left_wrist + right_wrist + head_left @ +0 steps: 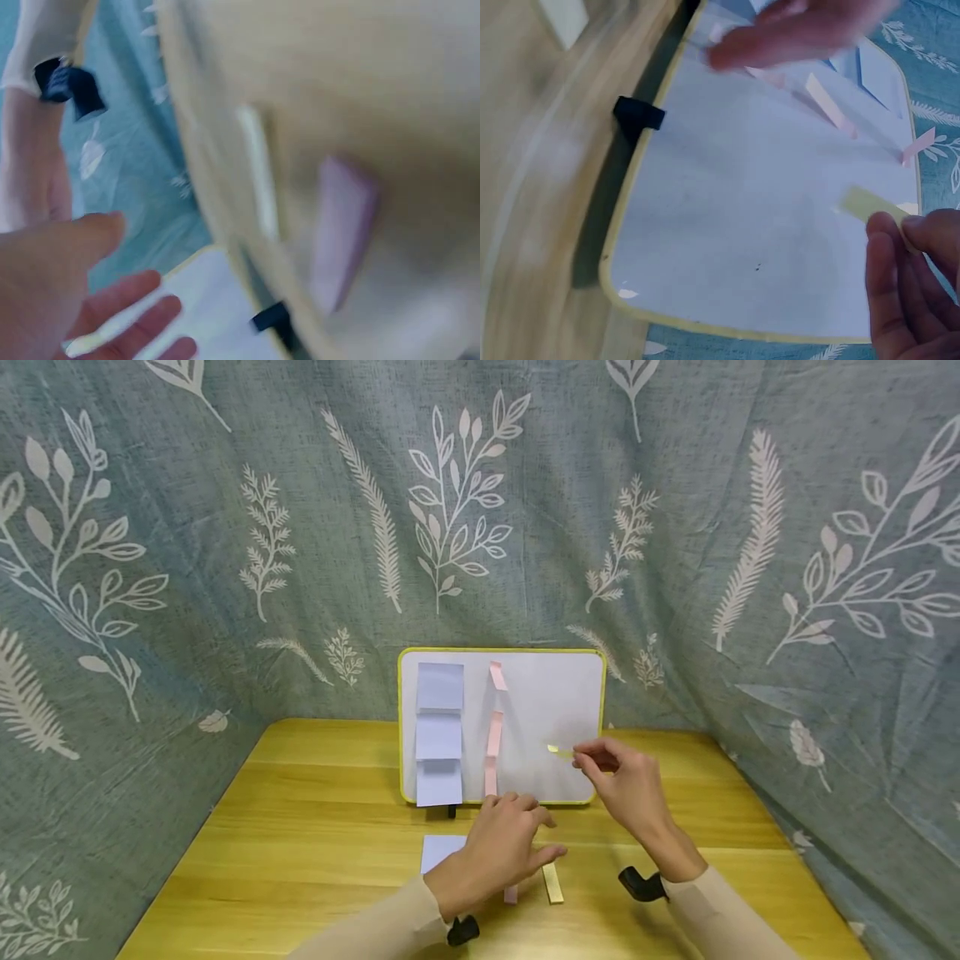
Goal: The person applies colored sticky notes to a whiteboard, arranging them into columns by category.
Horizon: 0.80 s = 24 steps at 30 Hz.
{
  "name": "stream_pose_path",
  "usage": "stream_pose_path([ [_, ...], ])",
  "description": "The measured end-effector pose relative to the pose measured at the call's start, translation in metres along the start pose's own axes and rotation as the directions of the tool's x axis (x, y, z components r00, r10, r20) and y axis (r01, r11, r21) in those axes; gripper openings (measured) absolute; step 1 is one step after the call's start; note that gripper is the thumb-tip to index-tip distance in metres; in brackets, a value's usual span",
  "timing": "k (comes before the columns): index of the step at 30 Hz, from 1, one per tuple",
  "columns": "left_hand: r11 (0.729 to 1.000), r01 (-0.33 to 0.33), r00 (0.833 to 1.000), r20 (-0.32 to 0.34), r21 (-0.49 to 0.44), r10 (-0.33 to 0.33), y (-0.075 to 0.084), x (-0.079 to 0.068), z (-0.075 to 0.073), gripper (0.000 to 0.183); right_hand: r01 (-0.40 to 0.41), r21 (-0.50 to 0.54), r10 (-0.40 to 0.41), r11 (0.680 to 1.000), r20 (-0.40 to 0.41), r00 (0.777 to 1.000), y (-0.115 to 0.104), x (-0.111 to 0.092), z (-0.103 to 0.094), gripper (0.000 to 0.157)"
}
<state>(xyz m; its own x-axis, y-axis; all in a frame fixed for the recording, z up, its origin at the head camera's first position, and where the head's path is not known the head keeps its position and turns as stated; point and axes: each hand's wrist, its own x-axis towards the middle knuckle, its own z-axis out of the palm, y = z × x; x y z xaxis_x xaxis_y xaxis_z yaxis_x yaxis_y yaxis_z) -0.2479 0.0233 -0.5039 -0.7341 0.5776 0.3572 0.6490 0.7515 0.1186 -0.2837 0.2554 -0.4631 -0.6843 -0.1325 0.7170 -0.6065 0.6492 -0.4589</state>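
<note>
My right hand (628, 787) pinches a yellow sticky strip (866, 202) by one end between thumb and forefinger. The strip's free end points left, in front of the right half of a yellow-framed whiteboard (551, 702). With fingers spread and holding nothing, my left hand (506, 839) hovers low in front of the board's bottom edge. Below it on the table are a yellow strip pad (552, 883), a pink strip pad (341, 232) and a lavender note pad (441, 850); the hand and wrist partly cover the pink and lavender pads in the head view.
Lavender sticky notes (439, 735) form a column at the board's left. Pink strips (494, 733) run down beside them, their ends curling outward. A black foot (639, 114) supports the board on the wooden table (322, 827). Leaf-patterned cloth (525, 585) hangs behind and at both sides.
</note>
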Motion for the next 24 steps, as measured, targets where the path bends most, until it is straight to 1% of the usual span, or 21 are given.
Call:
stream_pose_path([
  [3,0.998,-0.039,0.995,-0.092,-0.042,0.035,-0.005,0.008,-0.015,0.03,0.022,0.01,-0.021,1.0,-0.054,0.998,-0.001,0.006,0.002,0.01],
  [5,0.994,-0.07,0.985,-0.161,-0.082,0.056,-0.009,0.014,-0.025,0.025,0.037,0.021,-0.035,0.999,-0.083,0.996,-0.002,0.011,0.003,0.011],
  [6,0.991,-0.087,0.978,-0.198,-0.099,0.066,-0.012,0.017,-0.029,0.023,0.044,0.03,-0.041,0.999,-0.097,0.994,-0.003,0.013,0.004,0.012],
  [8,0.984,-0.125,0.957,-0.275,-0.126,0.086,-0.018,0.023,-0.038,0.019,0.06,0.048,-0.054,0.997,-0.12,0.991,-0.003,0.017,0.007,0.012],
  [10,0.977,-0.158,0.934,-0.344,-0.142,0.101,-0.024,0.029,-0.046,0.016,0.068,0.074,-0.057,0.995,-0.141,0.988,-0.005,0.021,0.009,0.012],
  [13,0.969,-0.183,0.902,-0.42,-0.165,0.099,-0.034,0.039,-0.059,0.013,0.076,0.111,-0.057,0.991,-0.167,0.984,-0.006,0.026,0.013,0.011],
  [15,0.967,-0.18,0.888,-0.452,-0.179,0.082,-0.041,0.046,-0.069,0.011,0.081,0.132,-0.056,0.988,-0.182,0.982,-0.008,0.03,0.016,0.012],
  [21,0.963,-0.15,0.85,-0.526,-0.223,0.01,-0.064,0.07,-0.098,0.012,0.109,0.147,-0.072,0.983,-0.236,0.969,-0.012,0.044,0.026,0.012],
  [22,0.963,-0.143,0.846,-0.533,-0.231,-0.002,-0.068,0.074,-0.102,0.013,0.111,0.15,-0.072,0.982,-0.246,0.967,-0.012,0.046,0.028,0.011],
  [24,0.96,-0.124,0.844,-0.536,-0.251,-0.031,-0.076,0.083,-0.109,0.014,0.112,0.164,-0.066,0.98,-0.262,0.963,-0.013,0.049,0.032,0.011],
])
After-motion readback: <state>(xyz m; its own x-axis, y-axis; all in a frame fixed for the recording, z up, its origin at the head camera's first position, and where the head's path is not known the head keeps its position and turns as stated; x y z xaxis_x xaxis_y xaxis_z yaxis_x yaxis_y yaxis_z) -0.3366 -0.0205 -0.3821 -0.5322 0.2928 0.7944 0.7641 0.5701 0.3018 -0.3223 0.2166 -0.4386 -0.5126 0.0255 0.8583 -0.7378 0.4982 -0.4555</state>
